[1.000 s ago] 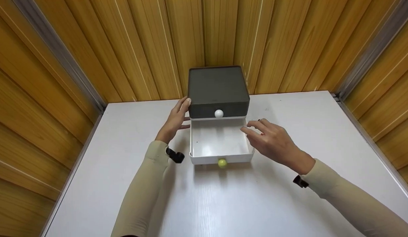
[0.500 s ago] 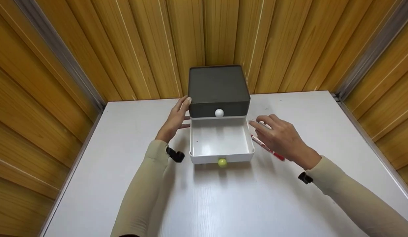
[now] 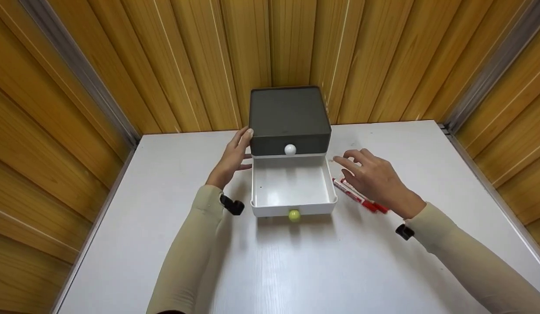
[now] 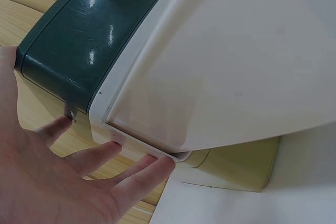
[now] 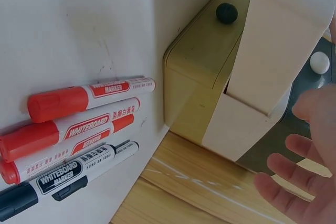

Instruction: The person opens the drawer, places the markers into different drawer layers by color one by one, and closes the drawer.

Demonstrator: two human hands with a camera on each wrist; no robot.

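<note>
my right hand (image 3: 374,181), fingers spread, hovers over the markers (image 3: 359,198) lying diagonally beside the open drawer (image 3: 292,187); my left hand (image 3: 233,159) rests flat against the box (image 3: 289,115).

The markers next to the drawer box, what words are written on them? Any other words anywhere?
"WHITEBOARD MARKER" on the black marker.
"WHITEBOARD MARKER" on the middle red marker.
"MARKER" on the top red marker; its other print is too blurred to read.
Small print beside these labels: too small to read.
Lowest red marker: label too blurred to read.
Drawer box: no words.
</note>
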